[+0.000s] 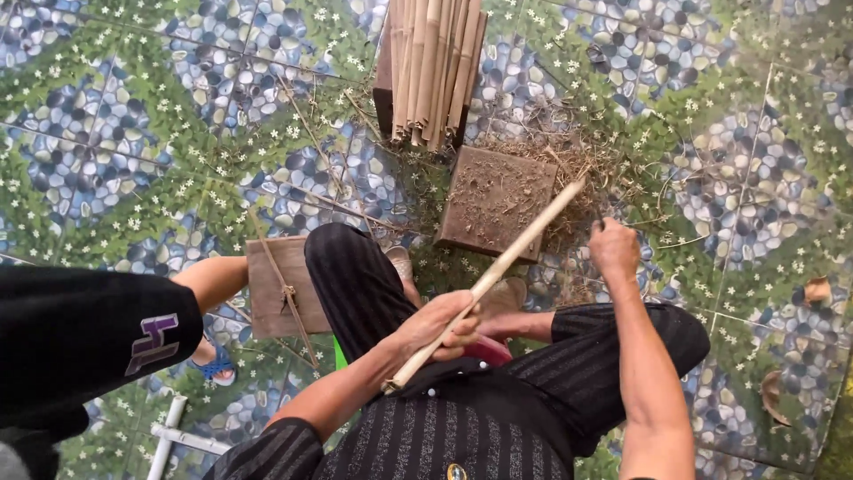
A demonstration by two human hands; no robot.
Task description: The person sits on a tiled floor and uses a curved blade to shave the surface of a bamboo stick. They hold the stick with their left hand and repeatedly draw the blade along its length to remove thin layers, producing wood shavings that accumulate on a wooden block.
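My left hand grips a long pale bamboo stick near its lower end, over my lap. The stick slants up and to the right, and its far tip reaches the edge of a brown wooden block strewn with dry shavings. My right hand is closed in a fist just right of the stick, apart from it. Whether it holds anything is hidden. I sit on the floor in dark striped trousers, knees spread.
A bundle of cut bamboo sticks lies on the patterned tile floor beyond the block. A small wooden board with a thin stick across it sits at the left. Another person's black sleeve and blue sandal are there too.
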